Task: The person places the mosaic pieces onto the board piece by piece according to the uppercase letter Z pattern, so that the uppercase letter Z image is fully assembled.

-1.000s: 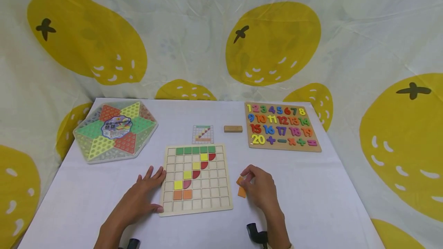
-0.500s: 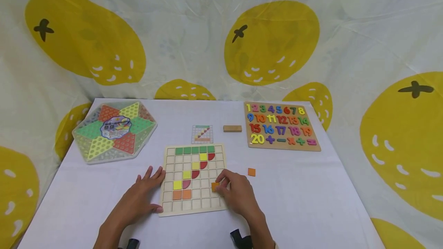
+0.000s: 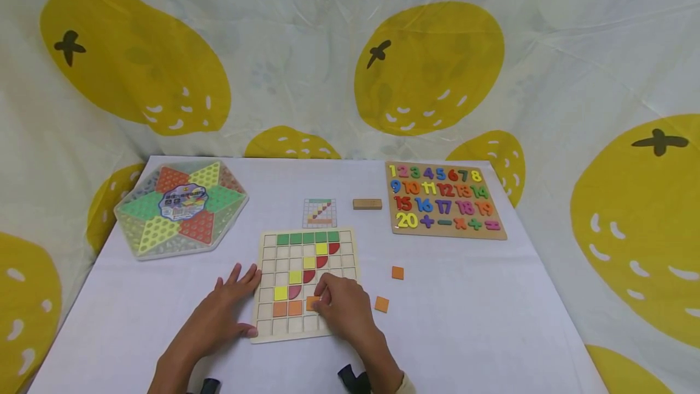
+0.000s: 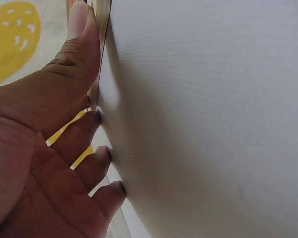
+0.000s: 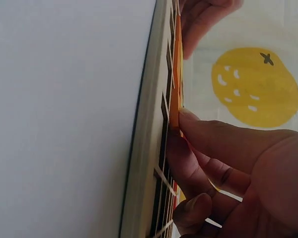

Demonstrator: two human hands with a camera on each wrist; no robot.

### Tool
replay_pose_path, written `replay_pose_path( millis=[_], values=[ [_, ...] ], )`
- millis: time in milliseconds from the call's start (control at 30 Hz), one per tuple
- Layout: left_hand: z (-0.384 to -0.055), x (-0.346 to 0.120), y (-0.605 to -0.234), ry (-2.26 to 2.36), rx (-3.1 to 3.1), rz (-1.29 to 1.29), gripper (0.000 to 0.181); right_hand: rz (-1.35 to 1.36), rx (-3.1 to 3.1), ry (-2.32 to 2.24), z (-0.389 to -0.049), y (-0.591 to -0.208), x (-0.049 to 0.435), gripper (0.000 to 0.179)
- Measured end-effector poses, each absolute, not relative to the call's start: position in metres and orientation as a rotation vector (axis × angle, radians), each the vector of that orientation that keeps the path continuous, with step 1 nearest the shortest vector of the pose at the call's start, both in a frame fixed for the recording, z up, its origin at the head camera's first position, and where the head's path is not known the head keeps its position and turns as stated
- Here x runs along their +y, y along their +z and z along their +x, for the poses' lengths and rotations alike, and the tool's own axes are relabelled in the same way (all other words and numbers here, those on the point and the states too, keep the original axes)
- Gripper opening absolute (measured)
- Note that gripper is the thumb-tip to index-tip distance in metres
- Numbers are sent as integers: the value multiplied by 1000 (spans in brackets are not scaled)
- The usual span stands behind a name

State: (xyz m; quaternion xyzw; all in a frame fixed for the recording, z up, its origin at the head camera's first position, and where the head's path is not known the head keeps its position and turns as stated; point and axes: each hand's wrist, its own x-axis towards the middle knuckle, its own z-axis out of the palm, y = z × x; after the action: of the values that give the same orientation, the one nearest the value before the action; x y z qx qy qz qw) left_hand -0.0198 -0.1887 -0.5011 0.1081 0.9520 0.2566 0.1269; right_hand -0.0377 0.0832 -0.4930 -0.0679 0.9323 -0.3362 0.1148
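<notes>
A wooden grid board [image 3: 347, 260] lies on the white table, with green, yellow and orange square tiles and red quarter-round tiles in several cells. My right hand [image 3: 347, 309] pinches an orange square tile [image 3: 311, 303] between thumb and fingers. That tile is in the orange row, just right of two orange tiles [image 3: 287, 308]; whether it is fully seated in its cell I cannot tell. In the right wrist view, the thumb tip presses on the orange tile [image 5: 175, 111]. My left hand [image 3: 224, 300] rests at the board's left edge, fingers spread and thumb at the near corner.
Two loose orange tiles [image 3: 381, 304] lie right of the board. Behind it are a pattern card [image 3: 319, 213] and a small wooden block [image 3: 367, 203]. A number puzzle [image 3: 445, 199] stands back right; a hexagonal Chinese checkers set [image 3: 183, 208] lies left.
My right hand has picked up an orange tile from the right of the board and carried it left to the orange row. Two tiles now lie apart there. My left hand has stayed put.
</notes>
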Motion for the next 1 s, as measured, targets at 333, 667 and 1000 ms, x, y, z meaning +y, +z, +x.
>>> replay_pose_path(
  millis=[333, 667, 1000],
  values=[
    [-20, -191, -502, 764, 2783, 337, 114, -273, 2754, -941, -39, -491, 79, 18],
    [-18, -191, -503, 769, 2795, 354, 114, -249, 2710, -996, -36, -493, 90, 21],
    [-18, -191, -502, 761, 2791, 348, 114, -34, 2748, -1029, -37, -482, 137, 30]
  ],
)
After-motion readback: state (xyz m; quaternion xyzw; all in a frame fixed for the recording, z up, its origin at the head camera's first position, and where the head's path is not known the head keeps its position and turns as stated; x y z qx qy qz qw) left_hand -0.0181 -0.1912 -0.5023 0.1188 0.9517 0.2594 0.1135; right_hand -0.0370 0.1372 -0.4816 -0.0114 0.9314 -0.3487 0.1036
